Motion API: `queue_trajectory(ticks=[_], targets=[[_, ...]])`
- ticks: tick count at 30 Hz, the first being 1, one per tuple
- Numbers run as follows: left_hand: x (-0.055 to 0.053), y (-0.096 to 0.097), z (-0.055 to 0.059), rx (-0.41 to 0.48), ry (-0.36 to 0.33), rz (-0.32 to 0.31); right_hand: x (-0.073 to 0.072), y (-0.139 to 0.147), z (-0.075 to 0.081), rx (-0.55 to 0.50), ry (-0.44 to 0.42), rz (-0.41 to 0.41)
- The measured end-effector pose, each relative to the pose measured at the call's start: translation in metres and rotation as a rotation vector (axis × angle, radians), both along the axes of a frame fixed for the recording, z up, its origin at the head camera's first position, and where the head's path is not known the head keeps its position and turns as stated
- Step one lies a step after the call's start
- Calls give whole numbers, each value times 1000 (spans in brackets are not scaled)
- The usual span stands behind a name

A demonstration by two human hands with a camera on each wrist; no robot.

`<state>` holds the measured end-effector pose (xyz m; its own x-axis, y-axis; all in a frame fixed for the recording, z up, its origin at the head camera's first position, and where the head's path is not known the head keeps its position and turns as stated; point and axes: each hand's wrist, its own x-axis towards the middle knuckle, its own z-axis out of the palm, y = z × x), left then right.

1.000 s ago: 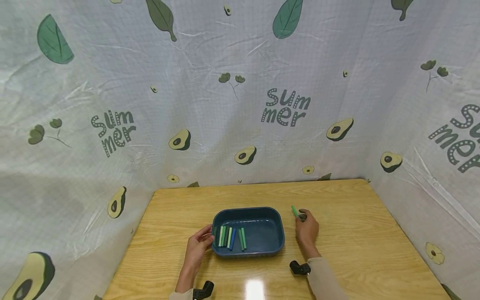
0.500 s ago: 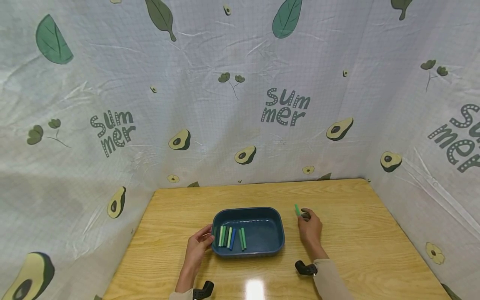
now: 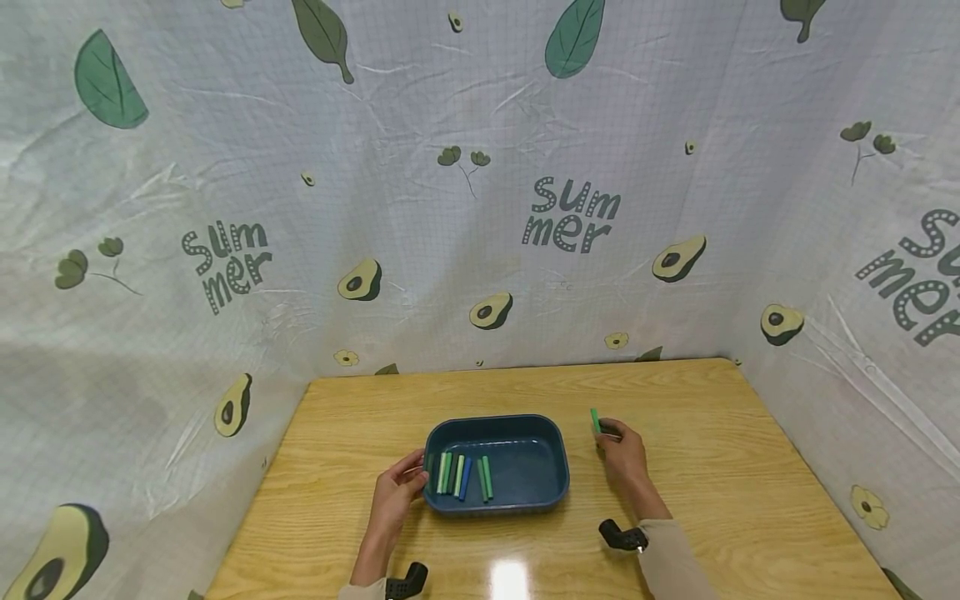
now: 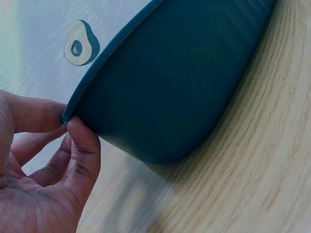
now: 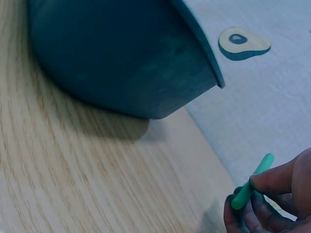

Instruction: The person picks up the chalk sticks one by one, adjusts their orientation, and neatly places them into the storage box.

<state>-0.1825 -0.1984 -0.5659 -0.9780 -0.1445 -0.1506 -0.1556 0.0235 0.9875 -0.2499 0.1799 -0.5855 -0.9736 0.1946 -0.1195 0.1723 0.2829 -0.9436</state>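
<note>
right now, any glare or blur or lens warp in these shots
Head view: a bright glare patch on the table near the front edge, and wide-lens warp bends the backdrop. Left wrist view: the tray is soft and the left hand blurred at close range. Right wrist view: the green stick is fairly sharp, the tray dim underneath.

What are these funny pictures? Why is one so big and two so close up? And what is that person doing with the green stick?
No machine here: a person wears three cameras. The big picture comes from one on the head, looking down at a wooden table. The two close pictures come from cameras on the wrists. On the table sits a blue tray with several green sticks and a blue one lying inside. The left hand pinches the tray's rim between thumb and fingers. The right hand pinches a green stick beside the tray, in a finger grip. Cloth printed with avocados hangs all around.
</note>
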Motion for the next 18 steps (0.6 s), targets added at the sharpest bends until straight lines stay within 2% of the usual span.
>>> queue_trajectory(ticks=[9,18], targets=[[-1,1,-1,-4,1,5,-1,7,7,-188,-18,58],[-3,0,-3,-10,-7,16,1,9,14,-239,-3,100]])
